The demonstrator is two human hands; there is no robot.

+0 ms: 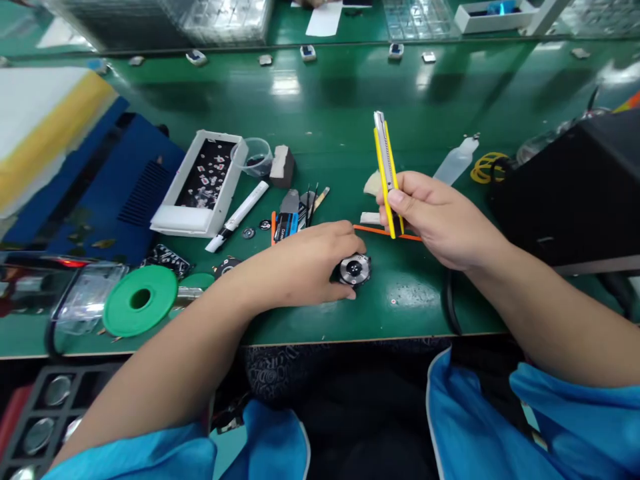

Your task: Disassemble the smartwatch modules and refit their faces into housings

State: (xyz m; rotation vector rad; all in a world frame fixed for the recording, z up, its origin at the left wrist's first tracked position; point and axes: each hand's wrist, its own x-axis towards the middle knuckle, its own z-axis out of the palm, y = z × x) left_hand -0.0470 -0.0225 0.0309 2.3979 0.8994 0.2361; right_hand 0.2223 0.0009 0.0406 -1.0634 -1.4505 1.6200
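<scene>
My right hand (pixel 440 213) is closed around a yellow utility knife (pixel 385 173), held upright with its tip pointing away from me. Near the table's front edge, my left hand (pixel 320 263) grips a round watch case (pixel 356 269) between thumb and fingers. The case shows a silver ring and a black centre with small contacts. Behind the hands lies an orange strip (pixel 410 236), partly covered by the knife. A small white block (pixel 371 218) sits beside it. Tweezers (pixel 311 203) and flat pry tools (pixel 287 215) lie just beyond my left hand.
At the left stand a white tray of small parts (pixel 234 173), a clear cup (pixel 256 159), a white marker (pixel 237 217) and a green spool (pixel 163 293). A black box (pixel 570 193) and a squeeze bottle (pixel 457 161) are on the right. A shelf edge (pixel 345 45) runs across the back.
</scene>
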